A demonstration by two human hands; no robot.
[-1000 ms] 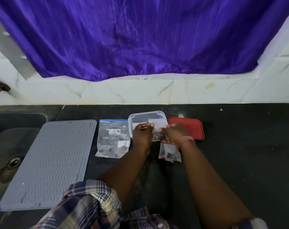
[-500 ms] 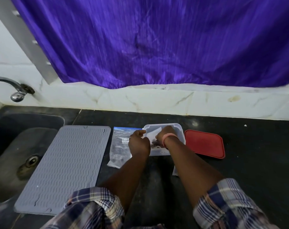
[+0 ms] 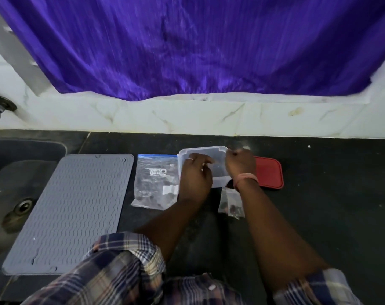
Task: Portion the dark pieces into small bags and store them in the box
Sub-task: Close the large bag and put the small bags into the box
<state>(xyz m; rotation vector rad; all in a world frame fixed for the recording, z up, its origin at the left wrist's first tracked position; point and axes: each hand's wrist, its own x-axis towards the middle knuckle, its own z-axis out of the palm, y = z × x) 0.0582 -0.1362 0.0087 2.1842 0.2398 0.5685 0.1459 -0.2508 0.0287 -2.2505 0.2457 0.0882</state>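
At 6 o'clock, plaid sleeves (image 3: pixel 125 267) fill the bottom edge, and 2 bare forearms run up toward the centre. Just right of centre a small bag (image 3: pixel 231 202) of dark pieces lies flat on the black counter (image 3: pixel 330 216), its top hidden under the right wrist. At 9 o'clock lies a grey ridged mat (image 3: pixel 77 212), with a sink (image 3: pixel 13 201) beyond it, cut off by the frame.

Between mat and box lies a large zip bag (image 3: pixel 155 183) with dark pieces in it. The left hand (image 3: pixel 194 175) and right hand (image 3: pixel 241 165) sit over the clear box (image 3: pixel 202 151), blocking most of its inside. Their fingers curl inward. Whether they pinch anything cannot be told; blur hides it. A red lid (image 3: pixel 269 172) lies at 3 o'clock of the box.

At 12 o'clock stand a marble ledge (image 3: pixel 187 117) and purple curtain (image 3: pixel 187 45).
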